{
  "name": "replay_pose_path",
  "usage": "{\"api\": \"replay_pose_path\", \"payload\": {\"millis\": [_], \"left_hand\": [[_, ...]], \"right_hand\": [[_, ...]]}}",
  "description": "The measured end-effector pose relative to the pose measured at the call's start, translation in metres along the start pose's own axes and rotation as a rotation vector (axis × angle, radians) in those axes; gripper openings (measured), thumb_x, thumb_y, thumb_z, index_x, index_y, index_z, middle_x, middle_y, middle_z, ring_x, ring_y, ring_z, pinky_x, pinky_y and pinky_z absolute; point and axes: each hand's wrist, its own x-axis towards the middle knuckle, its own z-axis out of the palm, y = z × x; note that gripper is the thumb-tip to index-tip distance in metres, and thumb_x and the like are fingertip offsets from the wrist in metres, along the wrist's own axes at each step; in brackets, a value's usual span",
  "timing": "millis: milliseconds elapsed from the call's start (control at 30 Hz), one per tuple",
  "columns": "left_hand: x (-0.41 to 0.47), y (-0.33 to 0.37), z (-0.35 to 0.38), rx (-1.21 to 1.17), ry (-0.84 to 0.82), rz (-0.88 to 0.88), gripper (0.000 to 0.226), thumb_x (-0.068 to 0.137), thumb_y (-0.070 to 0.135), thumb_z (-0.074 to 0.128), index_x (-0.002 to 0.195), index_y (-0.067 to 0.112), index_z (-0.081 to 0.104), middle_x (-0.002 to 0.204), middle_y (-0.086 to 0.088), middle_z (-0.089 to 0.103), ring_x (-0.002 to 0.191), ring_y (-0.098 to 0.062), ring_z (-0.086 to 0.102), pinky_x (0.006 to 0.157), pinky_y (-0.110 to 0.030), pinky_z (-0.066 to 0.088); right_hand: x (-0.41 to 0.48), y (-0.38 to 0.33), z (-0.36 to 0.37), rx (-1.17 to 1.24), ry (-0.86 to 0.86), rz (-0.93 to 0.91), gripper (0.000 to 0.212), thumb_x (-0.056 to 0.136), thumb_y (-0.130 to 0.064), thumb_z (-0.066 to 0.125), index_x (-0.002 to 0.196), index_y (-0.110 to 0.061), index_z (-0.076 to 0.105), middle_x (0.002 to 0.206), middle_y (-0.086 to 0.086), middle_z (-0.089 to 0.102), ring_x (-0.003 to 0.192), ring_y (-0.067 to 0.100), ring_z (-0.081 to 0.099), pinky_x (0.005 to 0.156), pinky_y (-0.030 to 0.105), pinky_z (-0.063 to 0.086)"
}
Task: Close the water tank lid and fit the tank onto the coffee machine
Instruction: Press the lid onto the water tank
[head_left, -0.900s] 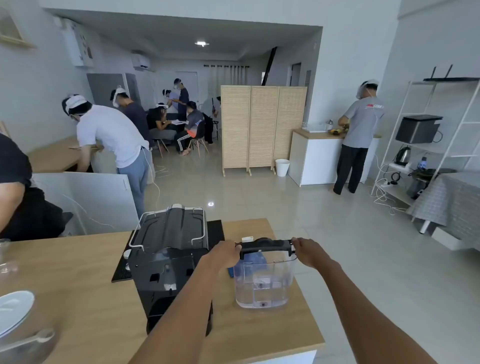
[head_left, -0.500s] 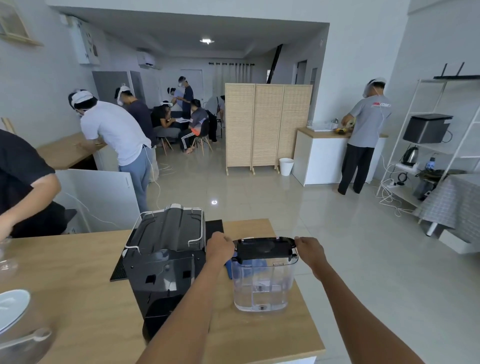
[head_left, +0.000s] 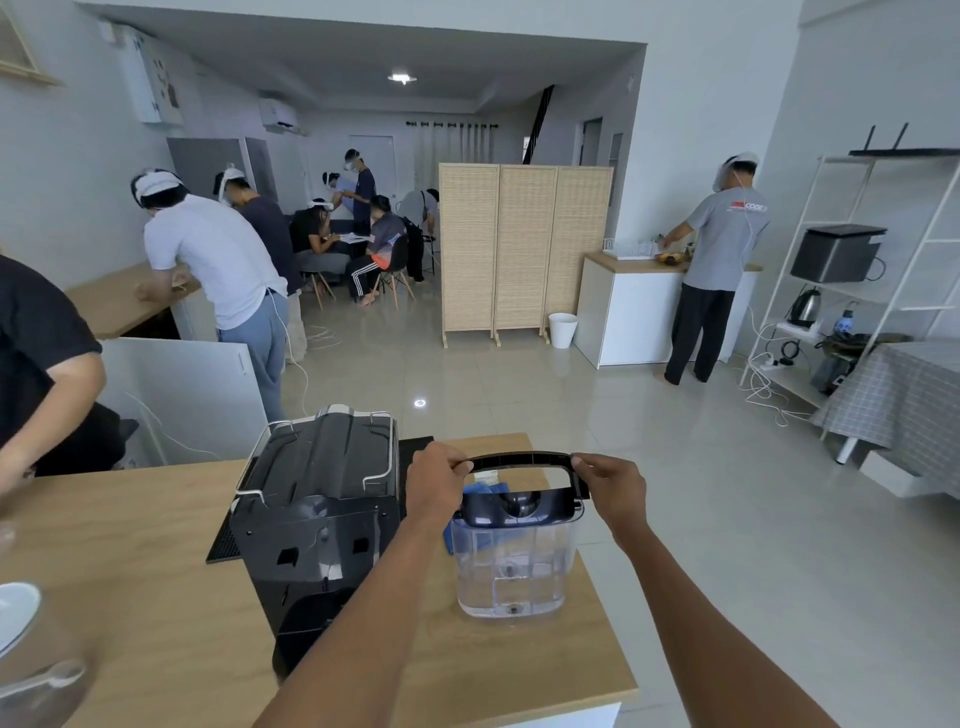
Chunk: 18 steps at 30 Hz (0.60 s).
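A clear plastic water tank (head_left: 511, 564) stands upright on the wooden table (head_left: 156, 597), just right of the black coffee machine (head_left: 317, 519). Its black lid (head_left: 519, 506) sits across the top of the tank. The tank's black carrying handle (head_left: 522, 460) is raised upright above the lid. My left hand (head_left: 434, 483) pinches the handle's left end and my right hand (head_left: 613, 483) pinches its right end. A blue item (head_left: 485, 489) shows behind the tank, partly hidden.
A black mat (head_left: 223, 540) lies under the machine. A glass jar with a white lid (head_left: 21, 654) stands at the table's left front. A person in black (head_left: 41, 364) leans in at left. The table's right edge (head_left: 608, 597) is close to the tank.
The black handle, lying flat on the tank top half a second ago, now stands raised above the lid. Both hands lifted with it. The tank stayed in place.
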Motion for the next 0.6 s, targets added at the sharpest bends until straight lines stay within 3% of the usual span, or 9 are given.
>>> {"api": "replay_pose_path", "payload": {"millis": [33, 100, 167, 267, 367, 467, 533, 600], "left_hand": [[0.0, -0.002, 0.0, 0.006, -0.012, 0.031, 0.017, 0.087, 0.015, 0.071, 0.071, 0.013, 0.075, 0.061, 0.004, 0.064, 0.055, -0.009, 0.054, 0.06, -0.032, 0.053], [-0.001, 0.0, -0.004, 0.015, -0.059, 0.073, 0.016, 0.089, 0.019, 0.069, 0.075, 0.015, 0.077, 0.065, 0.001, 0.068, 0.059, -0.013, 0.06, 0.065, -0.034, 0.057], [0.0, -0.001, -0.007, 0.047, -0.112, 0.107, 0.025, 0.092, 0.024, 0.065, 0.067, 0.026, 0.071, 0.057, 0.009, 0.059, 0.052, -0.008, 0.052, 0.059, -0.028, 0.052], [0.002, 0.001, -0.01, 0.078, -0.166, 0.14, 0.042, 0.096, 0.029, 0.058, 0.061, 0.006, 0.061, 0.048, 0.004, 0.046, 0.045, -0.01, 0.038, 0.049, -0.023, 0.036], [0.0, 0.002, -0.012, 0.098, -0.279, 0.244, 0.044, 0.097, 0.029, 0.055, 0.062, 0.002, 0.056, 0.055, -0.011, 0.049, 0.049, -0.014, 0.035, 0.05, -0.026, 0.034], [-0.004, 0.005, -0.014, 0.113, -0.342, 0.37, 0.049, 0.097, 0.024, 0.054, 0.053, 0.013, 0.037, 0.05, -0.002, 0.034, 0.048, -0.014, 0.028, 0.051, -0.028, 0.029], [-0.002, 0.001, -0.013, 0.127, -0.371, 0.378, 0.047, 0.096, 0.026, 0.056, 0.052, 0.021, 0.042, 0.05, 0.0, 0.041, 0.047, -0.013, 0.034, 0.051, -0.028, 0.033], [-0.002, -0.006, -0.013, 0.133, -0.42, 0.337, 0.033, 0.094, 0.032, 0.059, 0.063, 0.022, 0.063, 0.058, 0.005, 0.06, 0.053, -0.009, 0.051, 0.057, -0.03, 0.045]], "right_hand": [[-0.001, 0.0, 0.0, 0.026, -0.001, 0.0, 0.017, 0.086, -0.028, 0.072, 0.099, -0.02, 0.081, 0.091, -0.001, 0.078, 0.083, 0.011, 0.068, 0.071, 0.019, 0.046], [-0.001, -0.001, 0.001, 0.065, -0.016, 0.001, 0.016, 0.084, -0.028, 0.075, 0.097, -0.021, 0.081, 0.087, -0.002, 0.078, 0.08, 0.009, 0.068, 0.071, 0.02, 0.048], [0.0, -0.003, 0.0, 0.085, -0.037, 0.003, 0.014, 0.083, -0.029, 0.076, 0.094, -0.022, 0.081, 0.076, -0.01, 0.076, 0.076, 0.01, 0.067, 0.071, 0.022, 0.051], [0.001, -0.005, -0.003, 0.061, -0.087, -0.035, 0.02, 0.084, -0.039, 0.073, 0.084, -0.02, 0.081, 0.06, -0.016, 0.064, 0.063, 0.007, 0.059, 0.065, 0.02, 0.046], [-0.003, -0.007, -0.008, 0.01, -0.163, -0.075, 0.018, 0.083, -0.042, 0.073, 0.094, -0.03, 0.081, 0.082, -0.017, 0.075, 0.078, -0.001, 0.066, 0.07, 0.014, 0.046], [-0.007, -0.009, -0.017, -0.047, -0.273, -0.121, 0.019, 0.084, -0.039, 0.073, 0.099, -0.029, 0.081, 0.092, -0.015, 0.077, 0.081, -0.01, 0.066, 0.069, 0.008, 0.046], [-0.006, -0.009, -0.022, -0.099, -0.339, -0.167, 0.019, 0.084, -0.035, 0.074, 0.1, -0.028, 0.08, 0.092, -0.012, 0.077, 0.08, -0.009, 0.067, 0.07, 0.01, 0.047], [-0.005, -0.009, -0.025, -0.172, -0.381, -0.191, 0.021, 0.081, -0.037, 0.076, 0.101, -0.029, 0.08, 0.094, -0.012, 0.077, 0.084, -0.002, 0.069, 0.075, 0.015, 0.048]]}}
